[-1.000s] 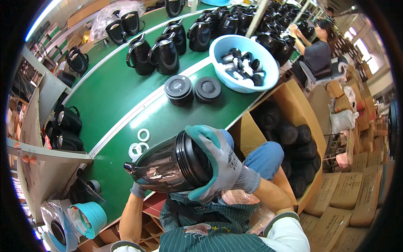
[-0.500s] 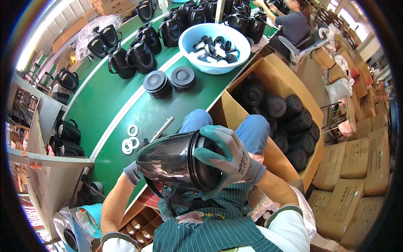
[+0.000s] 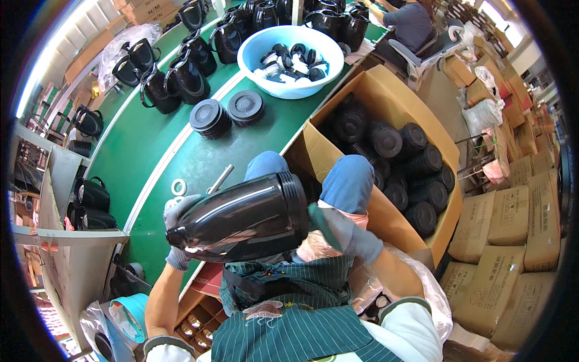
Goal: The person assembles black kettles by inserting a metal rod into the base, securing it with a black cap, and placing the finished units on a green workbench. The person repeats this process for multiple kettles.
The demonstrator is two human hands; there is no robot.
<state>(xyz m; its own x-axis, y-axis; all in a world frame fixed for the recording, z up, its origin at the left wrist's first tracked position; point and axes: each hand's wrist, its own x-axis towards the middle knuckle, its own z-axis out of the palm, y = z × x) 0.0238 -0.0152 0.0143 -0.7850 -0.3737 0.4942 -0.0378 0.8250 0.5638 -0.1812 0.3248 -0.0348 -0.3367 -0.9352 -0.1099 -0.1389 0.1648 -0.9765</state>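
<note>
A glossy black jug lies tilted on its side above my lap, its narrow spout end to the left and its wide ridged end to the right. My left hand, in a grey glove, is closed around the narrow end; part of its fingers is behind the jug. Just off the wide end, my right hand, in a grey and teal glove, is smeared by motion. Its fingers cannot be made out. On the green table beyond the jug are a white ring and a thin metal rod.
Stacks of black ridged discs stand on the green table. Behind them is a light blue basin of small black and white parts. More black jugs stand at left. A carton of black discs is beside my right knee.
My right hand has come off the jug's wide end and moved right and down, uncovering the ridged rim. The jug has turned, its spout now showing at lower left. The view has shifted slightly.
</note>
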